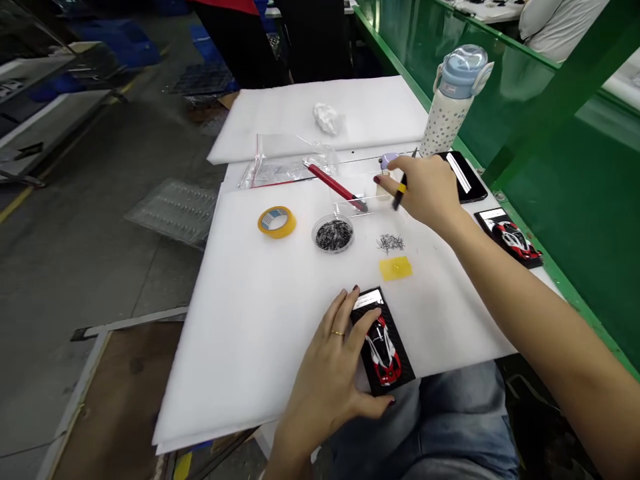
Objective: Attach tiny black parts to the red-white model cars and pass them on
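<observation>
My left hand grips a black rectangular base with a red, white and black model car on it, at the table's near edge. Its fingers lie along the base's far and left side, the thumb at the near edge. My right hand holds a slim black stick-like tool with a yellow band between its fingers. Thumb and index finger are at a small pale container with a purple top, partly hidden by the hand. Loose dark slivers and a yellow tape piece lie between the hands.
A round dish of dark slivers, a yellow tape roll, a red cutter and plastic bags lie on the white foam. A bottle, phone and second model car stand by the green partition.
</observation>
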Available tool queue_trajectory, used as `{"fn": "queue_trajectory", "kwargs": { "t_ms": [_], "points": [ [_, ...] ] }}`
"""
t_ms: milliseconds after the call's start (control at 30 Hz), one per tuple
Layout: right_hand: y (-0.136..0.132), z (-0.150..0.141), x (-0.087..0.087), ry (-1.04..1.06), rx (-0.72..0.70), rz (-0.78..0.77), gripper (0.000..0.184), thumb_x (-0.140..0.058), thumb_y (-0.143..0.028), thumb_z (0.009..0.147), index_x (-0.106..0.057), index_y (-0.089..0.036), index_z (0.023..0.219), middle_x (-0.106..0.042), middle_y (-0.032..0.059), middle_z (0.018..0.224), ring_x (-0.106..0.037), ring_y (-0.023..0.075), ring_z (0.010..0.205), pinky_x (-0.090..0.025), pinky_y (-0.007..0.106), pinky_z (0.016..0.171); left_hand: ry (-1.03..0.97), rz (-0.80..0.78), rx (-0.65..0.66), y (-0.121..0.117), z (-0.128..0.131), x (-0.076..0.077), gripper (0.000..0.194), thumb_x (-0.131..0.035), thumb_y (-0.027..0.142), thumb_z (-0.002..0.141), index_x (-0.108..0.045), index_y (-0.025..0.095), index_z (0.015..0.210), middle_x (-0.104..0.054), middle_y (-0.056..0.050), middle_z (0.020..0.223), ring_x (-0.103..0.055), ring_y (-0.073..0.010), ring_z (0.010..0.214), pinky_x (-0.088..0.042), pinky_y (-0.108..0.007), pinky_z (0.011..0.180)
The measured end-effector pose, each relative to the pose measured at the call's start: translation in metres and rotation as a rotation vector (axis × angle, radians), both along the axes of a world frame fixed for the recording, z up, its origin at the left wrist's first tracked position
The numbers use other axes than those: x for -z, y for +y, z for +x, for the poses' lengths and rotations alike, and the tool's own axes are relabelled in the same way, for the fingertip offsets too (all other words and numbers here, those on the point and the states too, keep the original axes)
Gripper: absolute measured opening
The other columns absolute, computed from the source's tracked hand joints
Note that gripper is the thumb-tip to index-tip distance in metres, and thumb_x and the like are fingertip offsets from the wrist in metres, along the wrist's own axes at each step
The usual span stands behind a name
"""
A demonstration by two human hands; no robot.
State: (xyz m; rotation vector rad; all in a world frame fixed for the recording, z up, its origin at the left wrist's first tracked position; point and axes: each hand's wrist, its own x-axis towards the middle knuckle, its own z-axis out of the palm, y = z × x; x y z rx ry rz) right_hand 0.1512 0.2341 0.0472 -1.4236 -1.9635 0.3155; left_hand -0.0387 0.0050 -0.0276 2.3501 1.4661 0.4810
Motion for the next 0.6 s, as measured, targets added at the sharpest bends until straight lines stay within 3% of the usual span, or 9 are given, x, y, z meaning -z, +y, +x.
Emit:
{"fn": "queue_trajectory", "kwargs": {
  "t_ms": [67, 133, 200, 267, 300, 367, 433, 500, 600],
  "points": [
    [0.016, -0.018, -0.007, -0.09, 0.078, 0.007, 0.021, -0.073, -0.028, 0.089, -0.061, -0.023, 0.072, -0.043, 0.0007, 0.06, -0.062, 0.0275, 0.077, -0.042, 0.039, 0.076, 0.026, -0.012, -0.005, 0.0, 0.001, -0.001, 0.125, -0.098, 0.052, 0.047, -0.035, 0.021, 0.15, -0.025, -0.028, 0.167, -0.032, -0.053, 0.152, -0.047, -0.067, 0.113],
    [0.01, -0.02, -0.018, -0.133, 0.086, 0.086, 0.025, -0.067, -0.027, 0.093, -0.055, -0.023, 0.072, -0.044, 0.0006, 0.063, -0.061, 0.0254, 0.075, -0.041, 0.038, 0.075, 0.038, -0.009, -0.004, 0.0, 0.002, -0.003, 0.13, -0.097, 0.056, 0.046, -0.032, 0.018, 0.151, -0.024, -0.029, 0.167, -0.032, -0.0528, 0.152, -0.046, -0.066, 0.114],
    [-0.02, -0.012, -0.025, -0.048, 0.046, 0.212, 0.026, -0.066, -0.032, 0.095, -0.052, -0.025, 0.074, -0.047, -0.0009, 0.066, -0.059, 0.021, 0.071, -0.041, 0.036, 0.074, 0.046, -0.006, 0.007, 0.002, 0.003, -0.004, 0.132, -0.097, 0.056, 0.047, -0.03, 0.017, 0.153, -0.027, -0.03, 0.166, -0.033, -0.0512, 0.152, -0.045, -0.065, 0.116],
    [-0.067, -0.002, -0.021, 0.193, 0.053, 0.262, 0.031, -0.073, -0.038, 0.092, -0.049, -0.026, 0.075, -0.052, -0.0024, 0.069, -0.056, 0.0164, 0.067, -0.042, 0.033, 0.069, 0.048, -0.004, 0.015, 0.003, 0.004, -0.005, 0.131, -0.097, 0.055, 0.048, -0.031, 0.017, 0.154, -0.03, -0.029, 0.166, -0.036, -0.0497, 0.151, -0.044, -0.065, 0.117],
    [-0.093, 0.003, -0.014, 0.359, 0.048, 0.157, 0.032, -0.069, -0.039, 0.096, -0.048, -0.026, 0.074, -0.055, -0.0028, 0.067, -0.055, 0.0152, 0.064, -0.041, 0.032, 0.064, 0.046, -0.002, 0.015, 0.003, 0.004, -0.005, 0.129, -0.097, 0.055, 0.048, -0.032, 0.016, 0.153, -0.032, -0.029, 0.165, -0.037, -0.0494, 0.151, -0.044, -0.064, 0.117],
    [-0.141, 0.011, 0.008, 0.645, -0.044, -0.254, 0.037, -0.065, -0.041, 0.099, -0.051, -0.025, 0.069, -0.048, -0.0046, 0.055, -0.045, 0.0119, 0.05, -0.033, 0.029, 0.05, 0.032, 0.009, 0.011, 0.003, 0.004, -0.005, 0.128, -0.096, 0.057, 0.047, -0.036, 0.016, 0.152, -0.034, -0.029, 0.164, -0.039, -0.0496, 0.149, -0.045, -0.064, 0.116],
    [-0.174, 0.014, 0.034, 0.9, 0.008, -0.462, 0.035, -0.069, -0.038, 0.096, -0.054, -0.024, 0.068, -0.041, -0.0061, 0.052, -0.037, 0.0102, 0.046, -0.027, 0.028, 0.047, 0.021, 0.016, 0.007, 0.003, 0.005, -0.006, 0.126, -0.096, 0.058, 0.047, -0.038, 0.015, 0.151, -0.035, -0.029, 0.163, -0.04, -0.0494, 0.148, -0.045, -0.063, 0.116],
    [-0.191, 0.014, 0.052, 1.034, 0.082, -0.521, 0.033, -0.073, -0.037, 0.094, -0.055, -0.023, 0.069, -0.036, -0.007, 0.051, -0.033, 0.0095, 0.046, -0.024, 0.027, 0.046, 0.02, 0.011, 0.0, 0.003, 0.005, -0.007, 0.123, -0.096, 0.056, 0.049, -0.038, 0.016, 0.151, -0.035, -0.027, 0.163, -0.039, -0.0482, 0.149, -0.043, -0.062, 0.117],
    [-0.194, 0.012, 0.06, 1.043, 0.136, -0.512, 0.035, -0.075, -0.038, 0.092, -0.056, -0.023, 0.068, -0.036, -0.0064, 0.052, -0.032, 0.0098, 0.048, -0.021, 0.028, 0.046, 0.015, -0.011, -0.009, 0.002, 0.004, -0.007, 0.12, -0.095, 0.055, 0.052, -0.038, 0.017, 0.152, -0.033, -0.025, 0.165, -0.036, -0.0465, 0.151, -0.04, -0.06, 0.12]
  ]
}}
